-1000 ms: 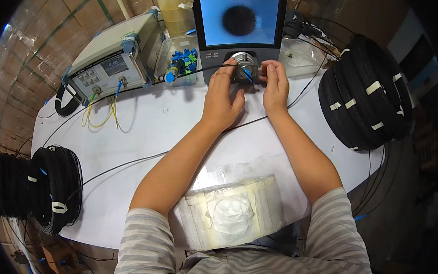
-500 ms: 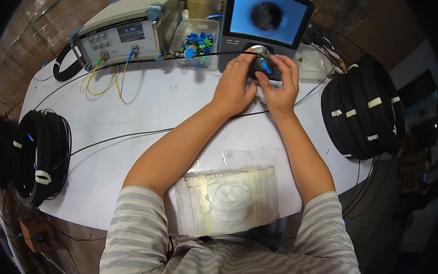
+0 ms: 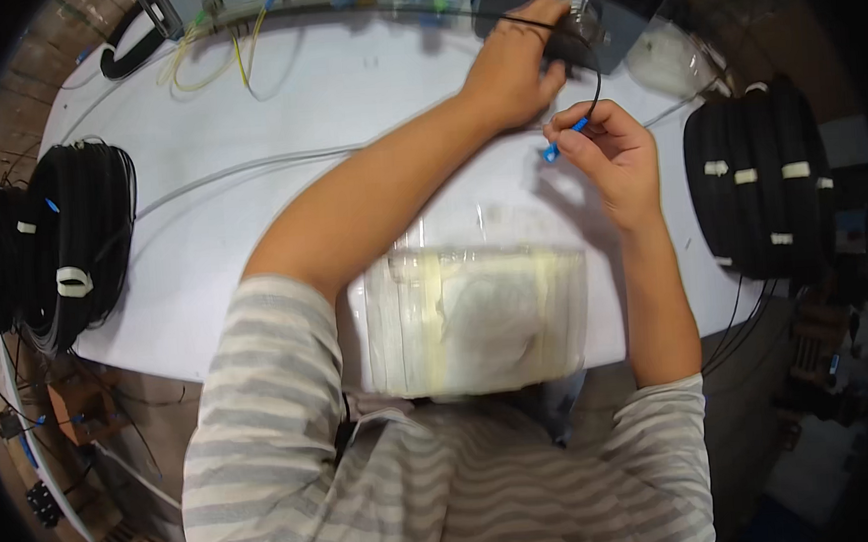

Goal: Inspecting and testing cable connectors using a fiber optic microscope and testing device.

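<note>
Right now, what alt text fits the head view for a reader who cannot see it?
The right hand pinches a blue connector on a thin black cable, while the left hand rests on a dark device at the white table's far edge. Black cable coils sit at both sides.

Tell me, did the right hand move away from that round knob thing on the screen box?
Yes. The right hand has pulled back toward the person, off the round knob where the left hand stays, and now pinches a blue plug on a thin black cable.
</note>
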{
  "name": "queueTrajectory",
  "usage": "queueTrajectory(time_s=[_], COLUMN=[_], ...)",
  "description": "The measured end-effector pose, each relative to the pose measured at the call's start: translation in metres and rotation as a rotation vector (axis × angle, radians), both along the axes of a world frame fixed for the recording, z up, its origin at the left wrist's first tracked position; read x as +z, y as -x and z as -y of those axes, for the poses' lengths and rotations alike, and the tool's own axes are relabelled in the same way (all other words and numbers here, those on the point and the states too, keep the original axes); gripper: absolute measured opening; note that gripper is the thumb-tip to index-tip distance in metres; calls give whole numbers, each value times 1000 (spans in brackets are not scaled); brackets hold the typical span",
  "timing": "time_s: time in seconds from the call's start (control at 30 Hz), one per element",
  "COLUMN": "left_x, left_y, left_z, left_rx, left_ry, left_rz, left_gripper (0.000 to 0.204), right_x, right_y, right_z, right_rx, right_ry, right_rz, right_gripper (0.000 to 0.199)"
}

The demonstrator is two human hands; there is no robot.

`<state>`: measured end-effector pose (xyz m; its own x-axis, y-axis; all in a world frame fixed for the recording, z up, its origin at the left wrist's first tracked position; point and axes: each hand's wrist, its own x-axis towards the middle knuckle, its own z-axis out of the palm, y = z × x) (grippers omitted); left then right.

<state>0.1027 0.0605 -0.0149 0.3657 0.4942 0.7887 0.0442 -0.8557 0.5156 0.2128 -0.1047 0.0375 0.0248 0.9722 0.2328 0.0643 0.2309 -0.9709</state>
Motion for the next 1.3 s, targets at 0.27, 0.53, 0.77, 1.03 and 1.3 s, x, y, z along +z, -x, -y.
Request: queueTrajectory(time_s=[0.27,0.53,0.77,1.03,1.3], left_x=[5,10,12,15,29], left_y=[1,8,6,8,5], left_z=[2,15,10,14,23], left_rx=[-21,-23,-49,-65,-60], left_ry=[35,48,54,69,89], left_rz=[-8,-24,-42,-39,-59], left_gripper=[80,81,81,80,81], right_x=[-2,1,3,0,4], right_y=[29,52,47,45,45], right_z=[63,71,68,67,67], right_rx=[447,317,242,254,304], right_ry=[-88,-327,-401,-372,-352], right_rz=[142,497,510,515,549], right_gripper=[21,23,24,26,22])
